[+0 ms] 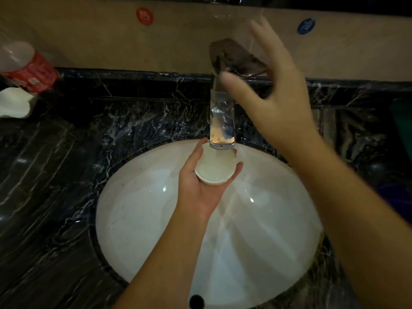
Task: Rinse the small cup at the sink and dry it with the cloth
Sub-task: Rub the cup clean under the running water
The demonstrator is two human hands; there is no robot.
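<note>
Dark veined marble counter (55, 175) surrounds a white oval ceramic sink basin (138, 219), dimly lit, with a beige wall strip behind.

Directly under the spout of the chrome tap (222, 121) sits the small round white cup (215, 169), its open mouth tilted toward the camera and its far rim hidden behind the spout's tip. It lies in the upturned palm of the left hand (200, 186): the thumb curls up along the cup's left side, the fingers wrap beneath and show past its right edge, so the cup is cradled between them, above the basin's far part. Whether water is running cannot be told.

Above and right, the right hand (274, 94) is blurred, fingers spread and mostly straight, at the tap's lever handle (236, 54); contact with the lever is unclear.

At the far left of the counter lie a clear plastic bottle with a red label (29, 68) and a crumpled white cloth-like piece (13, 103). On the wall strip are a red round sticker (145, 16) and a blue round sticker (306, 26).
</note>
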